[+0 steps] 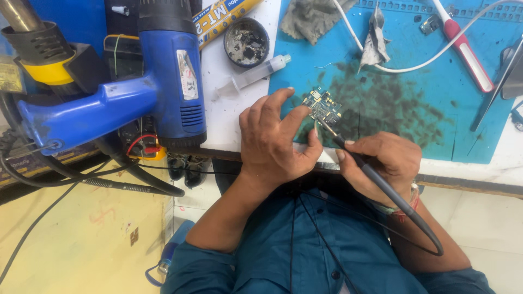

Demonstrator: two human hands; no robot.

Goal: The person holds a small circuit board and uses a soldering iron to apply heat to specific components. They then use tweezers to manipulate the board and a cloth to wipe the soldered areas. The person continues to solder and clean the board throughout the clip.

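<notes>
Both hands work above a stained blue mat point(414, 109): left hand point(275, 136) pinches a circuit board point(322, 106), right hand point(381, 163) grips a soldering iron point(376, 177).

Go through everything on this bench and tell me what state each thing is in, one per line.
Circuit board: held at its edge by the left hand, over the stained blue mat.
Soldering iron: gripped in the right hand, tip on the board.
Heat gun: resting unheld, nozzle toward the camera.
Syringe: lying flat, looks nearly empty.
Round tin: open, dirty inside.
Tweezers: lying on the mat, unheld.
</notes>
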